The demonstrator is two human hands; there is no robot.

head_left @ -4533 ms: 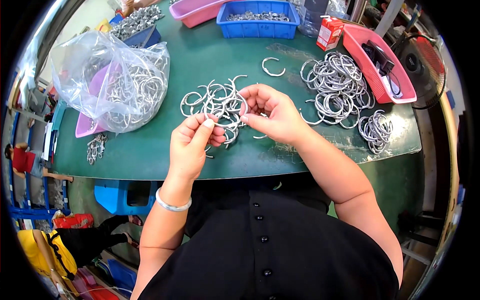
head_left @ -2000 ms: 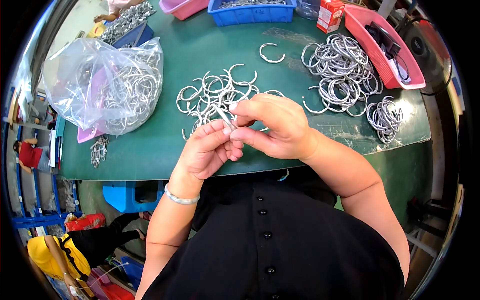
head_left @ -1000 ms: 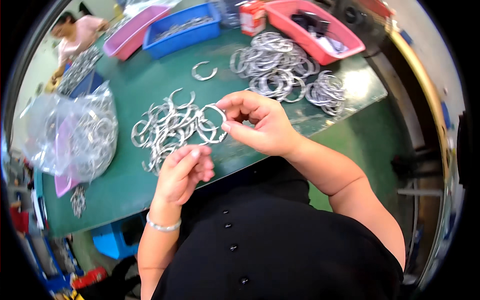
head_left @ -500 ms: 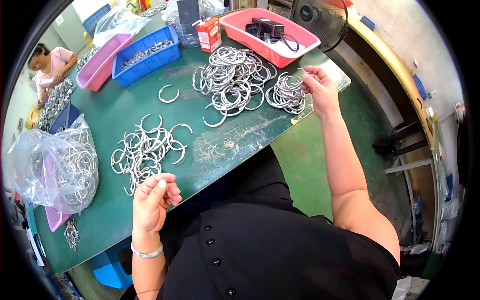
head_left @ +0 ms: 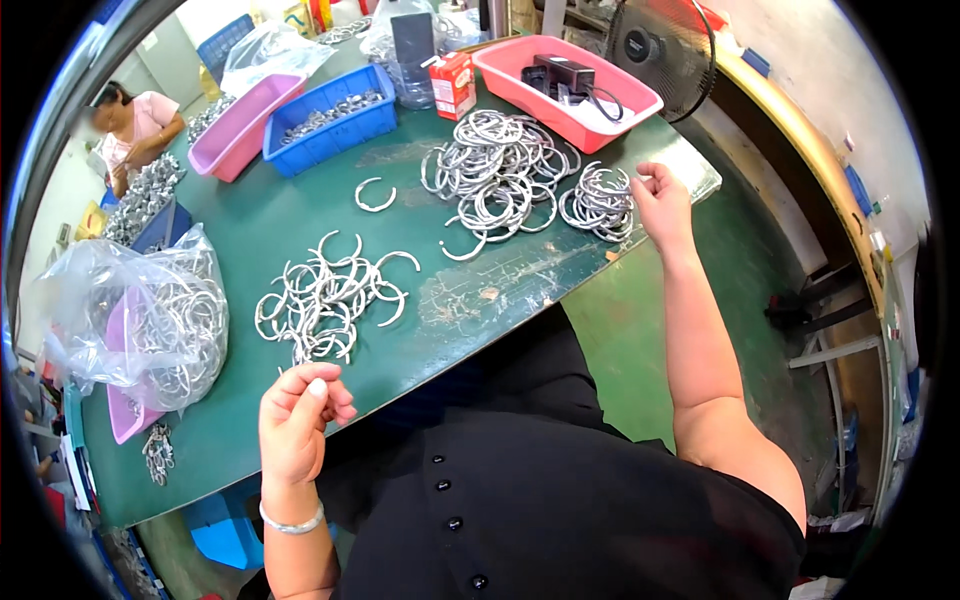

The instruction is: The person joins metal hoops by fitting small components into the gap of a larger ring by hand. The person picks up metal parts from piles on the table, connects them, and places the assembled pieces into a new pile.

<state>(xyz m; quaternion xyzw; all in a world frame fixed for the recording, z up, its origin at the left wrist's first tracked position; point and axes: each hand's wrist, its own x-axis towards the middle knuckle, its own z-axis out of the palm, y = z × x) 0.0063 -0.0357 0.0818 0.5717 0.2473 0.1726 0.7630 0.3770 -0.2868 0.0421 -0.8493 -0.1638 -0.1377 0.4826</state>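
My left hand (head_left: 295,415) hovers over the near table edge, fingers curled and thumb against them, with nothing visible in it. Just beyond it lies a loose, tangled heap of silver open metal rings (head_left: 330,300), each with a gap like a cuff bangle. My right hand (head_left: 662,205) is beside a smaller, tighter pile of these rings (head_left: 597,205) near the table's right edge. Its thumb and forefinger are slightly apart, and no ring shows between them. Left of that pile lies a larger heap of rings (head_left: 500,165). One single ring (head_left: 375,195) lies apart.
A green table (head_left: 430,345) bears a pink tray (head_left: 635,105) with a black adapter, a red drink carton (head_left: 453,88), a blue bin (head_left: 335,130) of small metal parts and a pink bin (head_left: 235,150). A plastic bag of rings (head_left: 190,330) stands left. A fan (head_left: 640,45) and a seated person are beyond.
My right hand has moved down slightly beside the small pile, and the ring end at its fingertips no longer shows there. My left hand keeps its curled shape. The view has shifted a little.
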